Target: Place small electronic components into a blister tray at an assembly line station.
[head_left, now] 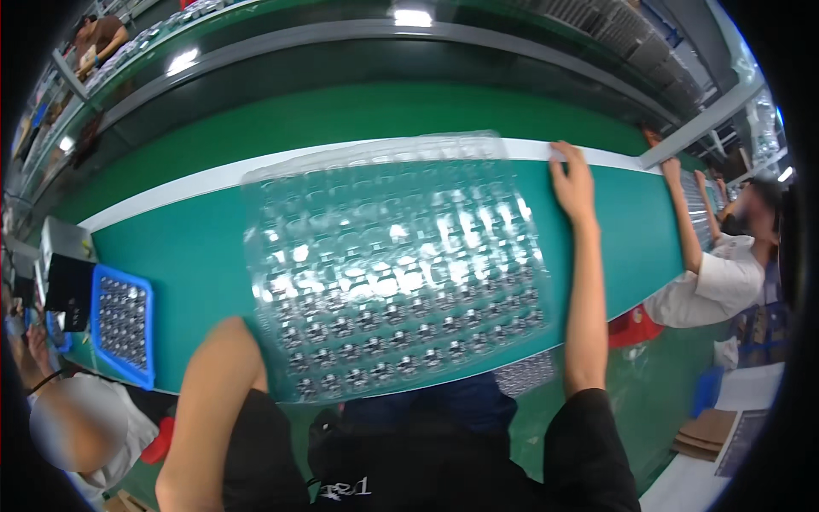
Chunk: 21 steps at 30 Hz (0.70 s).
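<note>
A green counter is carrying a clear, squarish tray, its long axis unclear. The tray is lying left of the right hand and closer to the body; that hand is resting at the far edge, loosely spread, holding nothing. The left hand is lying out of view: I cannot tell its state. Shiny parts are filling the near rows.

Worktable, long, green top; white strip along its far side. Green surface beyond. Floor, green, shiny. Post, pale grey, slanting, right. Light patch, bright white, top centre. Cardboard, brown, flat, lower right.
</note>
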Each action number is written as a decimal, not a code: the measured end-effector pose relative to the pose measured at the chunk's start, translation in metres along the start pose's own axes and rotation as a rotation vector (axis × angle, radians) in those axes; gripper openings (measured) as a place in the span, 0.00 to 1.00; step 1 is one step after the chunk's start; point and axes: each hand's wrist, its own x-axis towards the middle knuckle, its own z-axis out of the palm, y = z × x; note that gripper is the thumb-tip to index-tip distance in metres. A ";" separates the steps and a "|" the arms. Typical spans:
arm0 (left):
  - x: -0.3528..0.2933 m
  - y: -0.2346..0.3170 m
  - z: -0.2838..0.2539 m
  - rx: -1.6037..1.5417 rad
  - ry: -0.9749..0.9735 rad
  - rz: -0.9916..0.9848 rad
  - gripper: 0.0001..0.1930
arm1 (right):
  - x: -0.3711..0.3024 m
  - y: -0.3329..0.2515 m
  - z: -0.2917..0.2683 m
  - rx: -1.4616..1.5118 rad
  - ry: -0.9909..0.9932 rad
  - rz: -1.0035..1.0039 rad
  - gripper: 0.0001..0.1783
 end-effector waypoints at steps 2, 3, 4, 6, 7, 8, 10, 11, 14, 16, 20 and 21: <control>-0.006 0.004 0.007 0.011 0.042 0.055 0.08 | -0.001 -0.005 0.010 0.007 0.016 0.009 0.17; -0.007 0.002 0.007 0.006 0.017 0.106 0.08 | -0.002 -0.005 0.013 0.015 0.008 0.012 0.17; -0.008 -0.001 0.007 0.002 -0.010 0.154 0.07 | -0.003 -0.014 0.010 0.021 0.019 0.027 0.17; -0.006 -0.009 0.007 0.006 -0.032 0.202 0.08 | -0.005 -0.015 0.012 0.008 0.001 0.041 0.17; -0.006 -0.012 0.007 0.009 -0.072 0.214 0.08 | -0.006 -0.017 0.013 0.040 -0.009 0.062 0.17; -0.003 -0.010 0.006 0.012 -0.079 0.210 0.08 | -0.006 -0.027 0.018 0.046 -0.017 0.056 0.17; 0.006 -0.001 0.005 0.027 -0.138 0.152 0.09 | -0.003 -0.018 0.028 -0.007 0.020 -0.041 0.17; 0.010 0.009 0.004 0.030 -0.172 0.102 0.09 | 0.000 -0.014 0.026 0.054 -0.011 -0.016 0.17; 0.003 0.050 -0.003 -0.022 -0.150 -0.035 0.07 | -0.004 0.015 0.007 0.035 0.011 -0.020 0.16; -0.003 0.069 -0.004 -0.011 -0.135 -0.185 0.07 | -0.002 -0.002 -0.005 -0.026 -0.032 -0.006 0.16; -0.010 -0.008 -0.017 0.026 -0.067 -0.421 0.07 | 0.008 -0.015 0.007 0.049 -0.066 0.019 0.16; -0.017 -0.033 -0.022 0.032 -0.038 -0.457 0.07 | 0.010 -0.015 0.008 0.060 -0.059 0.009 0.15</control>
